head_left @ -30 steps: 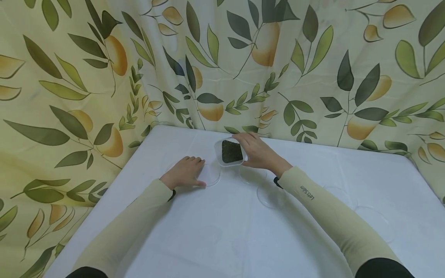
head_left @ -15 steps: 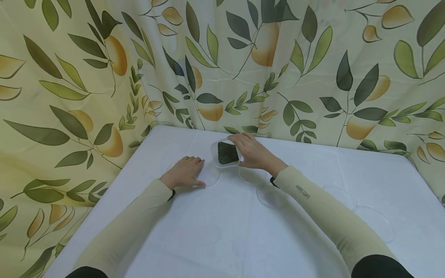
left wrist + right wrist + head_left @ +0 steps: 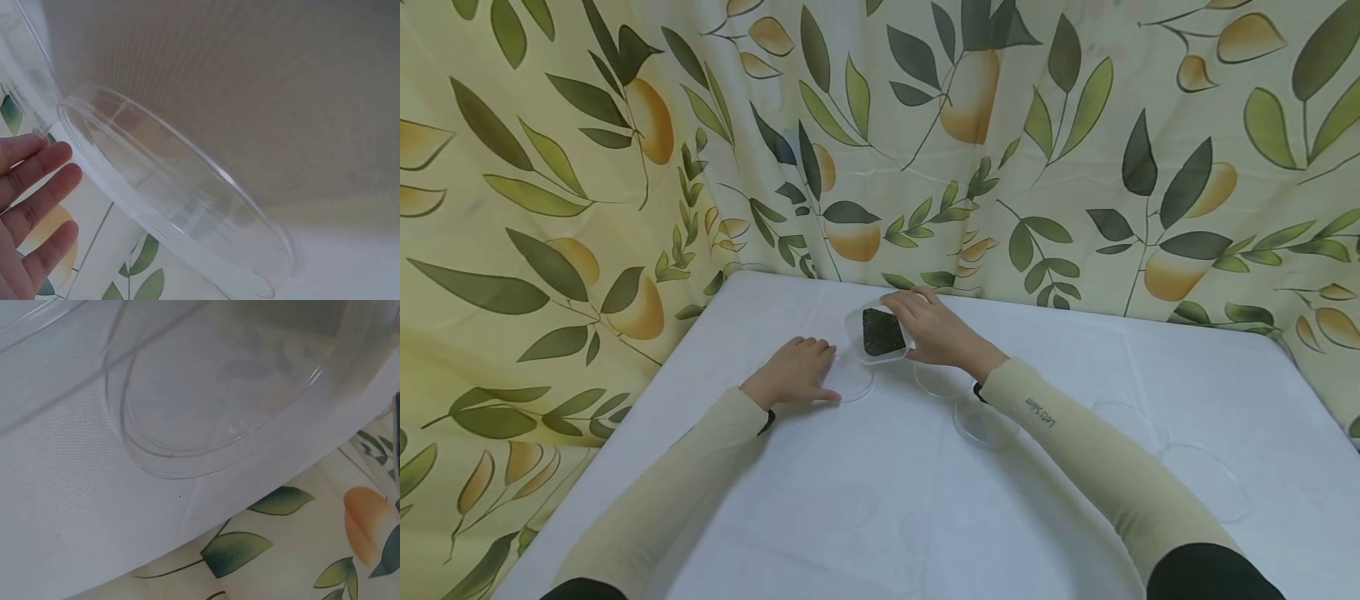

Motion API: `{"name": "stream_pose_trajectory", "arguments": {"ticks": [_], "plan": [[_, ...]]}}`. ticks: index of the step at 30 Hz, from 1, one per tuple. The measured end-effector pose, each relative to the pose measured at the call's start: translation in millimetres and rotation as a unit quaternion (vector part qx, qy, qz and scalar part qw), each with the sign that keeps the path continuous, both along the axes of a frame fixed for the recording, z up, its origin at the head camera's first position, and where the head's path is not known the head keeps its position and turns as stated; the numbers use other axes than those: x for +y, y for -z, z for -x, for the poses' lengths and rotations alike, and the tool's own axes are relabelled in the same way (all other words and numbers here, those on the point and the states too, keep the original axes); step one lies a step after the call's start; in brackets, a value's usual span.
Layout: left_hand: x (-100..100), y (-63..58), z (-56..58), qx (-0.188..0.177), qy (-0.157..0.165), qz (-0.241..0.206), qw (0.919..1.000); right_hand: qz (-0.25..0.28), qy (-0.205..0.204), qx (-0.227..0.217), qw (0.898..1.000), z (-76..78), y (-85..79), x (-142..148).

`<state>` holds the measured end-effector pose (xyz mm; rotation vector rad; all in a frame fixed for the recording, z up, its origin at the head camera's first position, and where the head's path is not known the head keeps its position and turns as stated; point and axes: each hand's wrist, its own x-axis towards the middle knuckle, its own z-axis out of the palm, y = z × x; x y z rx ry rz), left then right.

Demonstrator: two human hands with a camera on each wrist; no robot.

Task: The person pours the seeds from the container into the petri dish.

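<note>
My right hand [image 3: 940,329] grips the right side of a translucent white plastic container [image 3: 854,343], tilted towards me above the table's far part. Inside it lies a square of dark green dried seaweed [image 3: 883,332]. Just left of it, my left hand [image 3: 793,371] is low over the table beside a clear round dish [image 3: 871,387], thumb stretched out along its near side. In the left wrist view the fingers of my left hand [image 3: 37,200] are spread, fingertips near a clear plastic rim [image 3: 37,69]; whether they touch it I cannot tell. My right hand is outside the right wrist view.
More clear round dishes stand on the white table [image 3: 865,517]: a middle dish [image 3: 934,395], a nearer dish [image 3: 985,447], and two faint ones at right, an upper dish [image 3: 1120,405] and a lower dish [image 3: 1213,457]. A leaf-patterned curtain [image 3: 880,200] hangs behind the table.
My right hand has shifted a little to the left with the container of seaweed, bringing it closer to my left hand. The left hand has hardly moved.
</note>
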<state>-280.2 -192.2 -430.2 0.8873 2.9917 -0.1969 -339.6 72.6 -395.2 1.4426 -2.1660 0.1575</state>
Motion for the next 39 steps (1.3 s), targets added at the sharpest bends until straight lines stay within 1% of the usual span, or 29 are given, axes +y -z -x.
{"name": "stream_pose_trajectory", "arguments": {"ticks": [5,12,16,22,25,30,39], "plan": [[0.1,0.1,1.6,0.011,0.008,-0.007,0.9999,-0.009,0.007,0.004,1.0,0.8,0.0,-1.5],[-1.3,2.3,5.9,0.004,0.0,-0.022,0.9998,0.001,0.007,0.021,1.0,-0.7,0.0,-4.7],[-1.7,2.4,6.0,-0.007,-0.008,-0.027,0.9996,-0.001,0.015,0.019,1.0,-3.6,-0.2,-7.0],[-1.5,3.5,6.2,0.003,0.001,-0.03,0.9995,-0.001,0.019,0.024,1.0,-8.0,1.4,-8.0],[-0.4,2.8,6.0,0.002,0.003,-0.032,0.9995,-0.001,0.02,0.029,0.999,-9.3,2.8,-8.4],[0.2,1.1,4.2,-0.003,0.0,-0.035,0.9994,-0.01,0.028,0.033,0.999,-9.9,4.6,-11.6],[-1.3,3.4,3.7,0.01,0.01,-0.041,0.999,-0.028,0.032,0.043,0.998,-13.8,4.8,-15.6]]}}
